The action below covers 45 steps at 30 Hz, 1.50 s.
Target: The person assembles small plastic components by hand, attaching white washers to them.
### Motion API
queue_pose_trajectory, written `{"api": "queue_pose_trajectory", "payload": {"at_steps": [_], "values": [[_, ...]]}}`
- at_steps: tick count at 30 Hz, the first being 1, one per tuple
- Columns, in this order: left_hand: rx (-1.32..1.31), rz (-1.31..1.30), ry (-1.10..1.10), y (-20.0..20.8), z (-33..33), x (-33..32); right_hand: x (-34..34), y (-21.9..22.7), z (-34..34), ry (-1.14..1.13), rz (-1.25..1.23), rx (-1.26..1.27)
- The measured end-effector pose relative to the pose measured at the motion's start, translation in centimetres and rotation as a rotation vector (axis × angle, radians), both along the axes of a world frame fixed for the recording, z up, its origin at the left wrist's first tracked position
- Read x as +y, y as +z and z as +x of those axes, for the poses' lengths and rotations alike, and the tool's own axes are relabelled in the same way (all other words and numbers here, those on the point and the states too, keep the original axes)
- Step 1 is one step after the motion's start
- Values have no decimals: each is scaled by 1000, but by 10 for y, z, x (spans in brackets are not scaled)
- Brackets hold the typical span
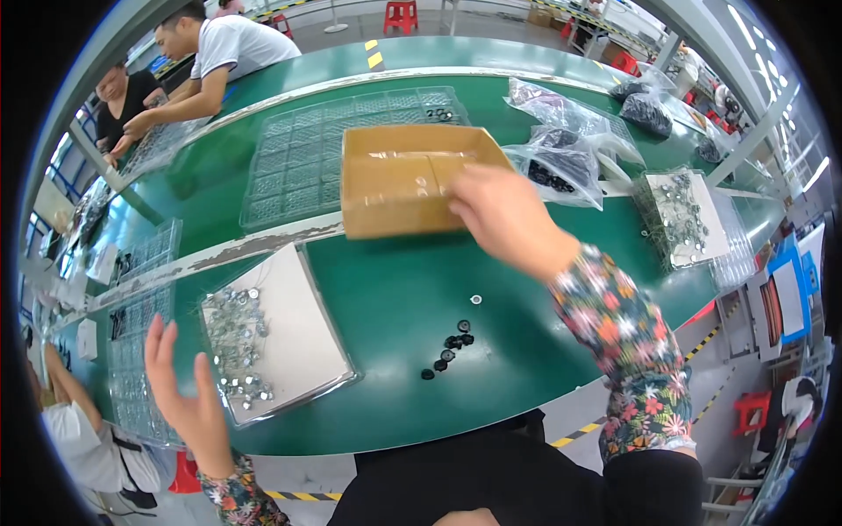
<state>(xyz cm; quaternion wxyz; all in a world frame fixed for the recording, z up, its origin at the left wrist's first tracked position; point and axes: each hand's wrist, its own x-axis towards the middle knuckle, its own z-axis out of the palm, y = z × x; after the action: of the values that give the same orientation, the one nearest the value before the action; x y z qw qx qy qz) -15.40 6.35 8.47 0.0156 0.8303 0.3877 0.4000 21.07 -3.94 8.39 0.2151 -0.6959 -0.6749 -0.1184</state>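
My right hand point(510, 217) is at the front right corner of a shallow brown cardboard box point(386, 219), its curled fingers closed on the front wall. Inside the box a few small pale spots show, too blurred to name. My left hand point(189, 399) is raised with fingers apart and holds nothing. It hovers by the left edge of a white board point(303, 329) in a clear tray, which carries many small silvery parts point(241, 333) with thin wires. Between my arms several small black round parts point(448, 355) lie in a slanting row, with one white ring-shaped part point(476, 300) beyond them.
Clear compartment trays point(294, 158) lie behind the box and at the left. Plastic bags of black parts point(561, 162) lie at back right, near another board with silvery parts point(684, 219). A worn white strip point(232, 254) crosses the green table. Co-workers point(241, 48) sit at far left.
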Motion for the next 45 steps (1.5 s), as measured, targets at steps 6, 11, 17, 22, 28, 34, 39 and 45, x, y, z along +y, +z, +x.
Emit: {"api": "queue_pose_trajectory", "payload": {"at_steps": [6, 11, 17, 22, 28, 34, 39, 45], "values": [[-27, 75, -476, 10, 84, -45, -127, 1, -50, 40, -66, 73], [-19, 10, -616, 7, 120, -58, -154, -9, -64, 3, -24, 176], [-50, -82, -686, -6, 144, -63, -162, -24, -21, -286, 0, 117], [26, -168, -751, -30, 160, -59, -141, -49, 7, -284, 6, 52], [135, -237, -821, -44, 166, -65, -141, -51, 26, -285, 35, -18], [198, -253, -828, -52, 160, -65, -149, -44, 18, -370, 159, -40], [223, -282, -838, -51, 155, -67, -211, -38, 34, -671, 375, -75], [208, -251, -918, -41, 161, -72, -304, -64, 65, -1138, -8, 24]]}}
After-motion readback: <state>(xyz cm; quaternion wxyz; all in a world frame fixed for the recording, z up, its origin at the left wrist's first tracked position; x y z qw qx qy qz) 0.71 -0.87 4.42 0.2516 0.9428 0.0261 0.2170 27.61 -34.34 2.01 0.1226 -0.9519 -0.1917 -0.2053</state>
